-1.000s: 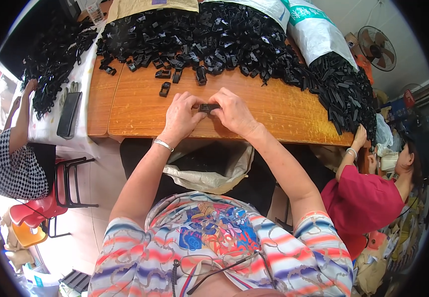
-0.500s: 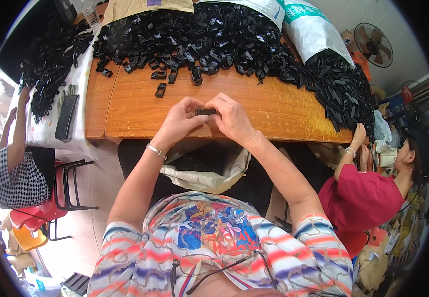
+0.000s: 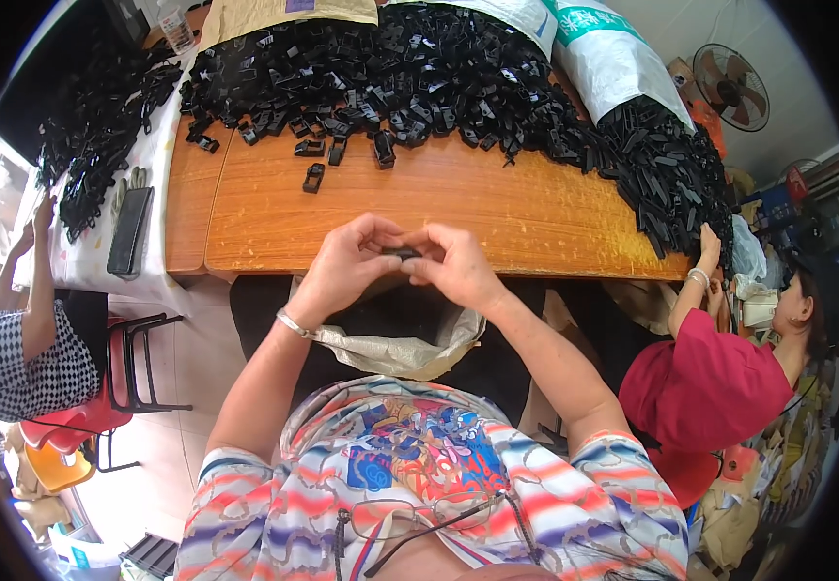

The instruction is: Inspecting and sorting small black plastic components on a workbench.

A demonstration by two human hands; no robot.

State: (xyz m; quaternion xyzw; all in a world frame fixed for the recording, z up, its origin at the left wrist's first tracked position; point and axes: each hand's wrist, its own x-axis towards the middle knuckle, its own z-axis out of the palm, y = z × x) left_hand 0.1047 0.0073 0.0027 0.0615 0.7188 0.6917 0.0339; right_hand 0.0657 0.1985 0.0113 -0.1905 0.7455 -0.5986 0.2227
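My left hand (image 3: 347, 266) and my right hand (image 3: 453, 266) meet over the near edge of a wooden table (image 3: 497, 208). Both pinch one small black plastic part (image 3: 401, 253) between their fingertips. A long heap of the same black plastic parts (image 3: 410, 77) covers the far side of the table. A few loose parts (image 3: 314, 177) lie on the wood in front of the heap. Below my hands an open grey sack (image 3: 400, 349) sits in my lap.
A person in red (image 3: 705, 373) works at the table's right end beside more black parts (image 3: 671, 174). Another person in a checked top (image 3: 22, 339) sits at left by a white-covered table (image 3: 100, 165) with a dark phone (image 3: 131, 232). White sacks (image 3: 613, 58) and a fan (image 3: 730, 87) stand behind.
My two hands, still joined on the small black part, have drawn back from over the table toward my body and the sack.
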